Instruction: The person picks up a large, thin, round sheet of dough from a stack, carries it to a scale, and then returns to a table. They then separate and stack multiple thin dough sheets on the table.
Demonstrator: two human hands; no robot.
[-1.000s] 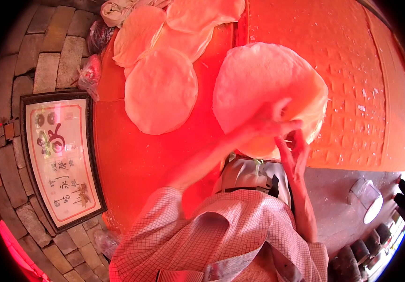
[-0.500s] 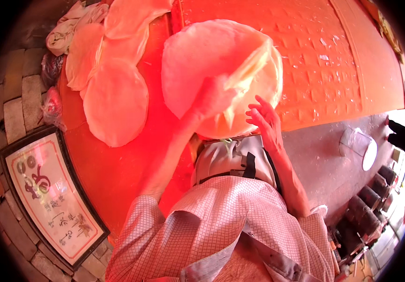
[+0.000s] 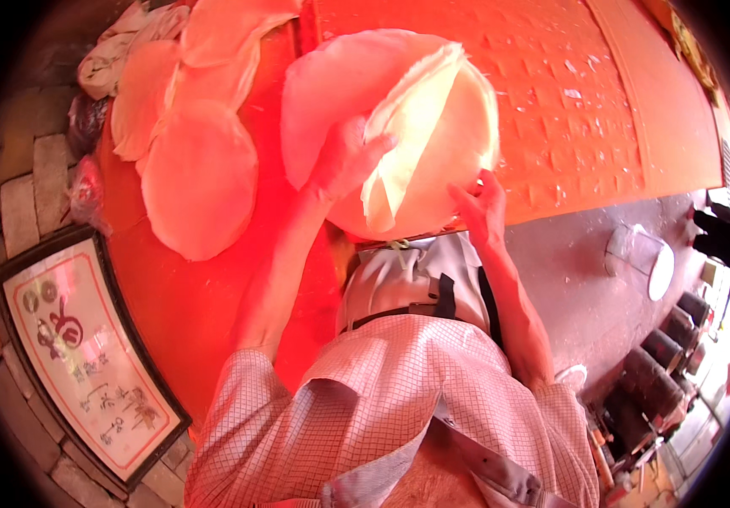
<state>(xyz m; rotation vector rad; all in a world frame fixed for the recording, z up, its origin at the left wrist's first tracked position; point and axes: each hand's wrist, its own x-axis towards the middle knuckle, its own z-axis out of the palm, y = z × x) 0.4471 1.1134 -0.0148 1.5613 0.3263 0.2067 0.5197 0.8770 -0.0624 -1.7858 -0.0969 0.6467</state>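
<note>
A pale, thin round flatbread (image 3: 323,85) lies on the red-lit table, apparently on others like it. Part of it is folded back as a bright flap (image 3: 420,127), which runs slantwise across the round. My left hand (image 3: 346,165) is closed on the left edge of this flap, thumb over it. At the round's lower right edge is my right hand (image 3: 485,210), its thumb and fingers apart and touching the rim. Further left, more flatbreads (image 3: 200,182) lie spread and overlapping.
A crumpled cloth (image 3: 128,42) and a plastic bag (image 3: 87,190) sit by the table's left edge. A framed sign (image 3: 90,356) leans at lower left. Crumbs dot the table (image 3: 568,110) on the right. A white-topped stool (image 3: 660,271) and dark cylinders (image 3: 653,385) stand on the floor.
My left hand has moved slightly left, and the flap now lies flatter and wider. The right hand has come down onto the flatbread's lower right rim. The view has shifted slightly.
</note>
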